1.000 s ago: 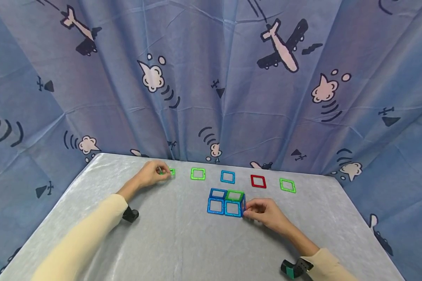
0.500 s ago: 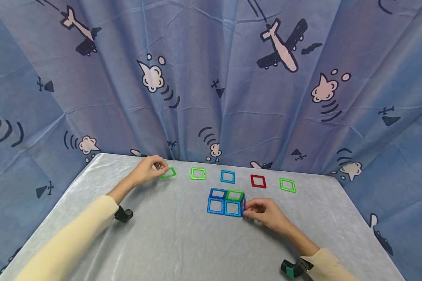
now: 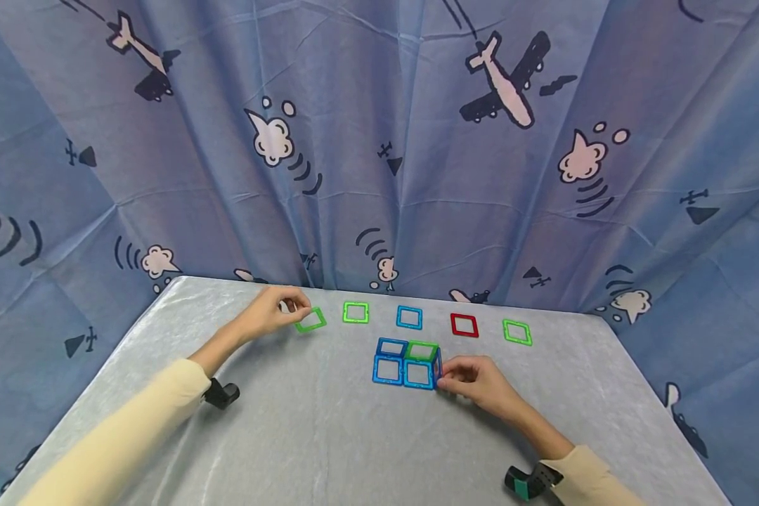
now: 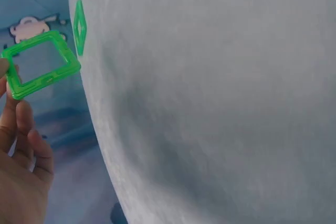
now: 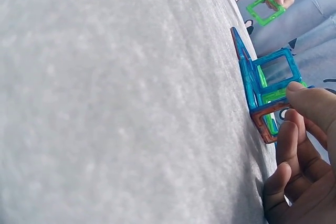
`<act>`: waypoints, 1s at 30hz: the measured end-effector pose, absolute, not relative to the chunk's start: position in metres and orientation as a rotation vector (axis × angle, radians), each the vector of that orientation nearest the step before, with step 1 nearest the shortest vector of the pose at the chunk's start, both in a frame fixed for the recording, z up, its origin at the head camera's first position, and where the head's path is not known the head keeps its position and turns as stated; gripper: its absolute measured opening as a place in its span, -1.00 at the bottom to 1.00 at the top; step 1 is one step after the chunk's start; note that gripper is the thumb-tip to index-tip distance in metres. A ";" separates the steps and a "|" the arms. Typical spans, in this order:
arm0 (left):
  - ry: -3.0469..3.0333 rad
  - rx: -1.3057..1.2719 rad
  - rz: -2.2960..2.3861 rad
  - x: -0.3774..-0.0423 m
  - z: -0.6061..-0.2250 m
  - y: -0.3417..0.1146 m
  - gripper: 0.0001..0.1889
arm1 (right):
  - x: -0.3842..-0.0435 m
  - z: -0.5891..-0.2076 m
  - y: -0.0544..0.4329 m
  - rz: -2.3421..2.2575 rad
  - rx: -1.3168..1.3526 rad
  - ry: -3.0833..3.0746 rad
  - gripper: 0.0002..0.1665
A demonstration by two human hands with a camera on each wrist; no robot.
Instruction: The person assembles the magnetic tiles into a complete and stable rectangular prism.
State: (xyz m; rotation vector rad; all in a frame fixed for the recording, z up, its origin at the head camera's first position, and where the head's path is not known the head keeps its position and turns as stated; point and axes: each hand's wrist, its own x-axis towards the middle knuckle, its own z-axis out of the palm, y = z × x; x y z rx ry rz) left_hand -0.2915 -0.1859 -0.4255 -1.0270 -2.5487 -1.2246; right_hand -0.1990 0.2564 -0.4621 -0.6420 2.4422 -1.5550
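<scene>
In the head view my left hand (image 3: 267,314) is over the far left of the table. Its thumb and fingers pinch a green square magnetic tile (image 4: 67,52) by one edge, and the left wrist view shows it held up, tilted. Near the middle stands a box-like structure of magnetic tiles (image 3: 404,372), with blue squares in front and a blue and a green one on top. My right hand (image 3: 481,383) grips its right end. In the right wrist view the thumb lies on the upper corner, and a red tile (image 5: 261,129) shows in the side by the fingers.
Along the table's back edge lie a green tile (image 3: 356,303), a blue tile (image 3: 410,308), a red tile (image 3: 464,315) and another green tile (image 3: 506,332), spaced apart. A blue curtain (image 3: 354,140) with aeroplane prints hangs behind the grey-white tablecloth (image 3: 303,429).
My left hand has taken the green tile at the far left off the cloth and shifted it slightly right and nearer. My right hand and the structure have stayed in place.
</scene>
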 end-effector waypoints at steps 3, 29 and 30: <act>-2.530 -1.065 -1.219 -0.287 -0.423 -0.178 -0.92 | -0.199 -0.461 0.257 -1.546 -0.607 2.442 -0.77; -2.546 -1.287 -1.260 -0.263 -0.424 -0.137 -0.96 | -0.197 -0.458 0.255 -1.570 -0.647 2.423 -0.79; -2.549 -1.300 -1.258 -0.262 -0.423 -0.134 -0.96 | -0.197 -0.458 0.255 -1.574 -0.655 2.423 -0.79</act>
